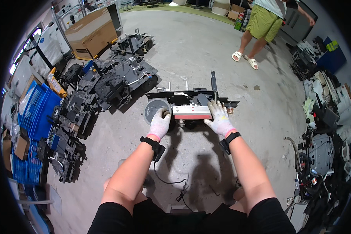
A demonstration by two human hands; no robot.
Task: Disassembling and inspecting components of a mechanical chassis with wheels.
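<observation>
A black mechanical chassis (160, 94) with upright metal posts and a grey round wheel (149, 111) stands on the floor in front of me. Across its near side lies a silver metal bar (191, 110) with a red strip along the near edge. My left hand (160, 124), in a white knit glove, is closed with its fingers curled at the bar's left end, beside the wheel. My right hand (221, 120), gloved alike, lies with its fingers stretched out at the bar's right end, the thumb apart near the red strip.
Several similar black chassis units (124, 78) stand at the left, near blue crates (37, 113) and a large cardboard box (91, 33). Parts and scrap (319, 156) are piled along the right. Another person (265, 23) in green shorts stands at the far right. A cable (169, 182) hangs near my legs.
</observation>
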